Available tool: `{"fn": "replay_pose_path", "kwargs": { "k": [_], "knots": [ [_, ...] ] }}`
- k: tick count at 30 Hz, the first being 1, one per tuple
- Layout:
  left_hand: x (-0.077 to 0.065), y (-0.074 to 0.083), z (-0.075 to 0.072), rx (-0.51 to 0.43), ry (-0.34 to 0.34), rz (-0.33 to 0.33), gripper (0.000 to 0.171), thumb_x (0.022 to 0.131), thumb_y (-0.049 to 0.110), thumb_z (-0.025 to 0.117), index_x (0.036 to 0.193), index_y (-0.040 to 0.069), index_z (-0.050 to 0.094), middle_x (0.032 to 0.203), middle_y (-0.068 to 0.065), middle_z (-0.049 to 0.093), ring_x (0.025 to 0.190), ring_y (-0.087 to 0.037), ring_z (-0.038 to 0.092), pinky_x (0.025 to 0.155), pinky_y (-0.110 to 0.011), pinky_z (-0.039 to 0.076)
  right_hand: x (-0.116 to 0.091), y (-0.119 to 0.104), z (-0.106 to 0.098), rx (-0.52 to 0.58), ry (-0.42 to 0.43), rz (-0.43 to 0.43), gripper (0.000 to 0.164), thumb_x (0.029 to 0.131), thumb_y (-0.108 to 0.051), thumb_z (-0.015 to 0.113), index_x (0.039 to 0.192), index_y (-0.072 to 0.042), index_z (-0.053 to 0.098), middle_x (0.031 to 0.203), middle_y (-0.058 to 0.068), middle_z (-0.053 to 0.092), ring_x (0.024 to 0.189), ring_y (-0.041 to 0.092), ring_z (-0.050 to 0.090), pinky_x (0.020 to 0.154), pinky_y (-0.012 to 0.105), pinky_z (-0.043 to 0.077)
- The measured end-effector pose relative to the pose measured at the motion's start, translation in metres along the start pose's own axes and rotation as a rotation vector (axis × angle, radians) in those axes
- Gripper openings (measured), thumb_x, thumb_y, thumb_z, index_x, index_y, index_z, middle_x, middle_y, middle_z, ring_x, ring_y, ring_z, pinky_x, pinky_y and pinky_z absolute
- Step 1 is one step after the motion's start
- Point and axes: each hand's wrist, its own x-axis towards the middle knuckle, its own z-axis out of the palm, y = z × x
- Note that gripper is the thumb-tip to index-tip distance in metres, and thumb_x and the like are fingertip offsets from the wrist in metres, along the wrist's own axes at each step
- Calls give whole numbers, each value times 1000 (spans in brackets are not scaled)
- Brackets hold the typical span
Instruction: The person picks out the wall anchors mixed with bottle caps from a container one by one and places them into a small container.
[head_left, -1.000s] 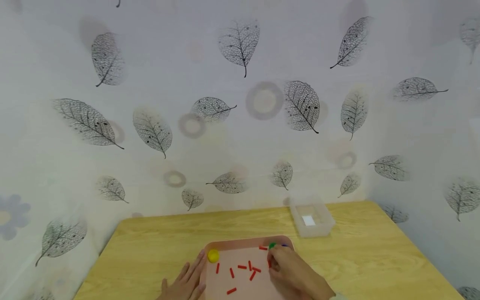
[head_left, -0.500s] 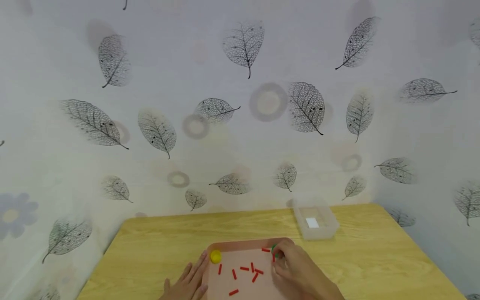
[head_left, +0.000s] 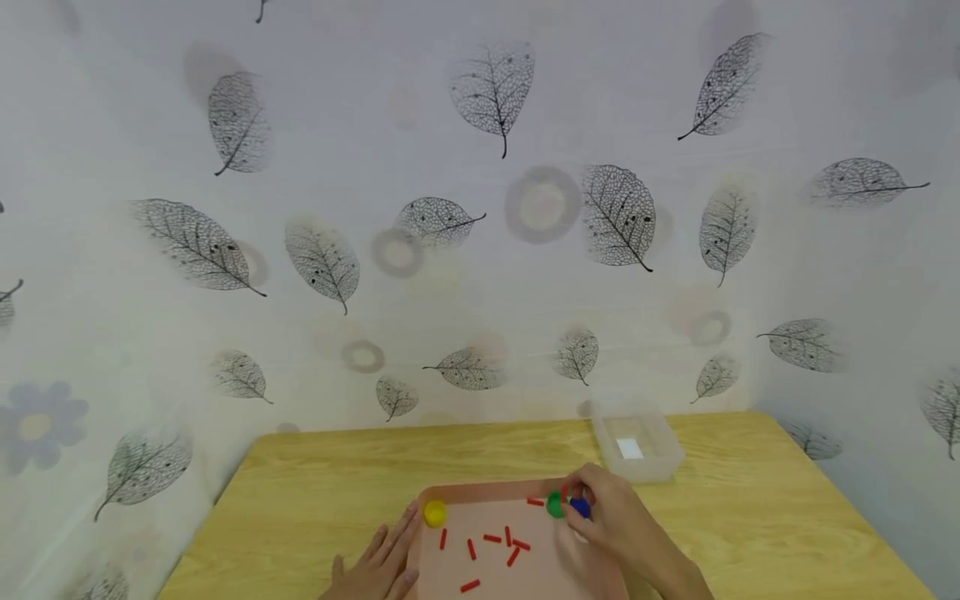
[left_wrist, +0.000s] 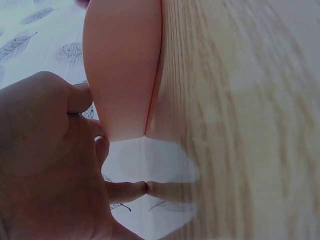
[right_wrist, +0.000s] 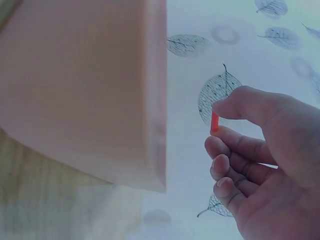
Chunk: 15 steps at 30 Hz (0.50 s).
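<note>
My right hand (head_left: 615, 517) is over the back right corner of a pink tray (head_left: 487, 493). Between thumb and forefinger it pinches a short red stick (right_wrist: 215, 121), held above a green round cap-like piece (head_left: 555, 505). A blue round piece (head_left: 581, 507) beside the green one is partly covered by the fingers. Resting against the tray's left side, my left hand (head_left: 375, 562) has its fingers extended; the left wrist view shows it at the tray's outer wall (left_wrist: 122, 70). A yellow round piece (head_left: 435, 513) sits in the back left corner.
Several red sticks (head_left: 470, 586) lie scattered on the tray floor, one (head_left: 535, 502) near the green piece. Behind the tray, to the right, a translucent plastic box (head_left: 652, 462) stands on the wooden table (head_left: 322, 467). A leaf-patterned wall (head_left: 480, 300) rises behind.
My right hand has lifted the red stick from low beside the green piece to above it, moving slightly back and right. The left hand stays at the tray's side.
</note>
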Motion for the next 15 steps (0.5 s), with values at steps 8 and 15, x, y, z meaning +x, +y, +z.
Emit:
{"fn": "replay_pose_path", "kwargs": {
  "k": [8,15],
  "knots": [
    [13,6,2,-15,31,-151,67,93,68,21,152,37,10,158,4,16,137,-39,26,81,-86,5,5,4,-18,-75,88,-39,21,79,-9,75,94,-17,63,81,-11,57,72,10,51,61,25,47],
    [11,6,0,-22,11,-155,69,92,69,20,152,37,12,157,2,20,137,-39,27,81,-85,7,10,7,-35,-143,172,-37,20,79,-13,76,93,-18,63,80,-13,55,71,4,47,61,23,45]
  ]
}}
